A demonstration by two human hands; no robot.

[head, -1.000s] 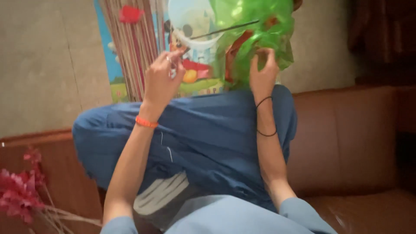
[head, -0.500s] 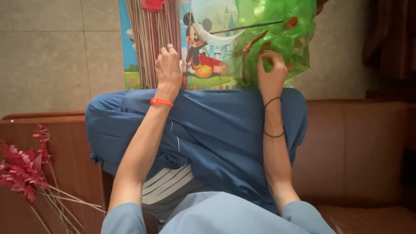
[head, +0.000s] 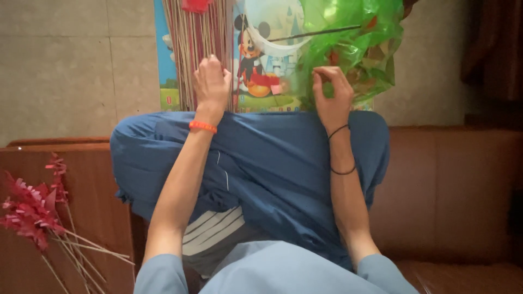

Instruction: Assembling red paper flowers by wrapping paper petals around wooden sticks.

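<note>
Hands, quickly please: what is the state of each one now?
Left hand: closed, gripping the bundle of thin sticks.
Right hand: fingers pinched together beside the green plastic wrap; what they hold cannot be told.

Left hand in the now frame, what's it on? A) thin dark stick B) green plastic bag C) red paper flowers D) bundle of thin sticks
D: the left hand rests on the bundle of thin sticks, while the right hand pinches at the green plastic bag.
</note>
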